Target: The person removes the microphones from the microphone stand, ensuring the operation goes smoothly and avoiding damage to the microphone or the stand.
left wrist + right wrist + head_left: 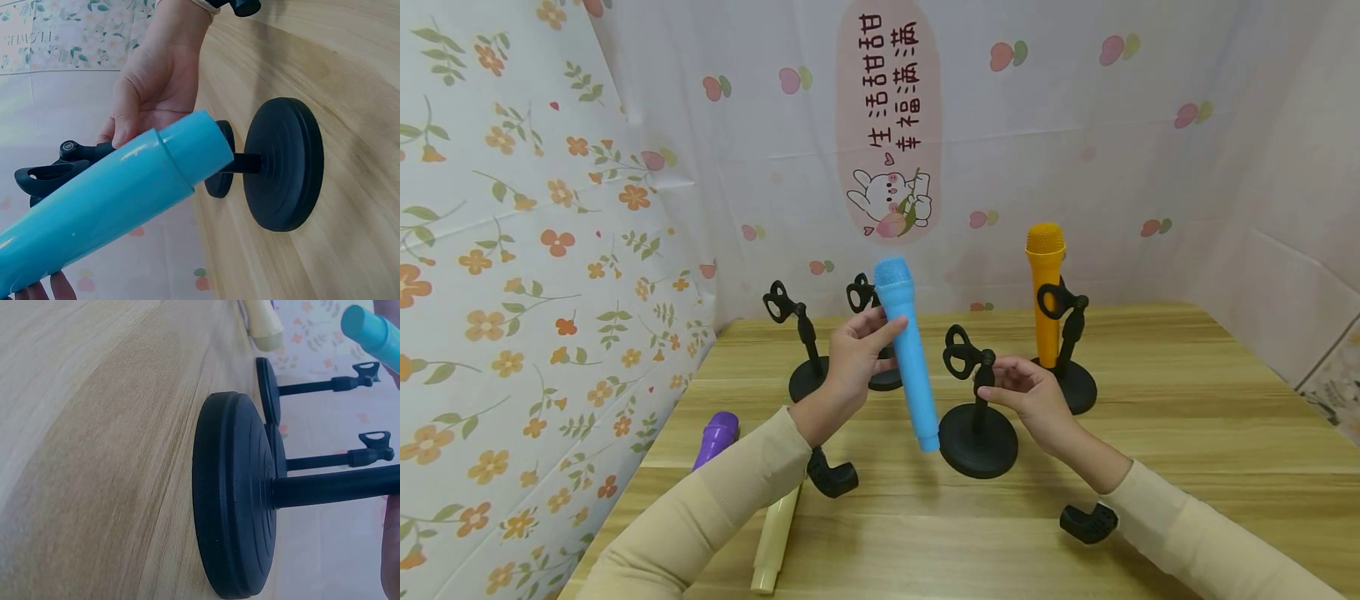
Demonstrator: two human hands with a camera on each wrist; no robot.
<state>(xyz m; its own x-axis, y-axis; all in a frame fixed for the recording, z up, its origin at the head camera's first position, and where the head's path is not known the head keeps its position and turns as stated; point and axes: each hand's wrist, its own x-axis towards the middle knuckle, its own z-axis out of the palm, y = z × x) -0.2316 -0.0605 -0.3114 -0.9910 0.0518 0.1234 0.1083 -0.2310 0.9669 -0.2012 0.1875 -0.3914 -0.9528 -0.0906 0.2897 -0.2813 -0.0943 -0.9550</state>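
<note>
My left hand [861, 346] grips a light blue microphone [910, 358] around its upper handle, below the mesh head. It tilts, with its tail end low and to the right. That tail [194, 147] fills the middle of the left wrist view. My right hand [1030, 400] pinches the upper post of a black microphone stand [979, 442], just below its clip [966, 354]. The clip holds nothing, and the blue microphone is apart from it, to its left. In the right wrist view the stand's round base [234, 494] is on the wooden table, with a fingertip by the post.
An orange microphone [1047, 283] stands upright at the right-hand stand [1078, 387]. Two more black stands are behind my left hand, one [808, 379] farther left. A purple microphone [718, 437] and a cream microphone [775, 542] lie at the left, partly under my sleeve.
</note>
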